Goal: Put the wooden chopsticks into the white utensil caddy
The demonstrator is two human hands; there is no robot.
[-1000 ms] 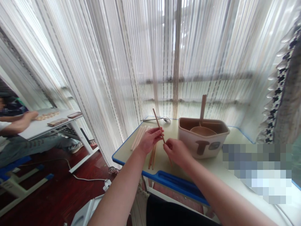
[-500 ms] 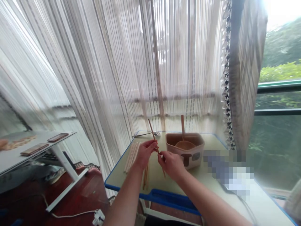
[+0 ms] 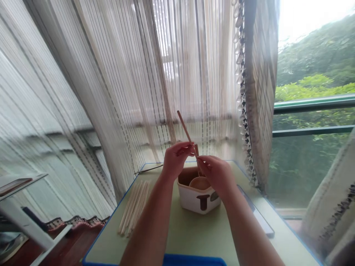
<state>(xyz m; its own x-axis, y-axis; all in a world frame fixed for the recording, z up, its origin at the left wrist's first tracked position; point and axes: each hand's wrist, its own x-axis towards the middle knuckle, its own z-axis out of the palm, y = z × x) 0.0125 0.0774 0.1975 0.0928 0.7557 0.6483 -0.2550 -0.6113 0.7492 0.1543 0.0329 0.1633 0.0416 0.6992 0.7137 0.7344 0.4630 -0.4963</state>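
Observation:
A brown wooden chopstick (image 3: 184,125) slants up and to the left between my hands; whether a second one lies against it I cannot tell. My left hand (image 3: 176,159) pinches it about midway. Lower down, my right hand (image 3: 217,170) closes its fingertips round it. Both hands are above a white-sided container (image 3: 191,201) with brown mushroom-like prints. Inside it stands a round wooden ladle (image 3: 199,183), its handle partly behind my fingers. To the left of my left forearm lies a bundle of pale chopsticks (image 3: 134,207).
The pale green table (image 3: 183,236) has a blue edge. A dark thin utensil (image 3: 149,169) lies at its back left. A flat tablet-like device (image 3: 262,218) lies right of my right forearm. Sheer curtains (image 3: 124,92) hang behind, and another table (image 3: 24,184) stands at left.
My hands have risen with the chopstick and are now over the container's back edge. The view has shifted right and closer. Brown chopsticks seen earlier beside my left forearm no longer show.

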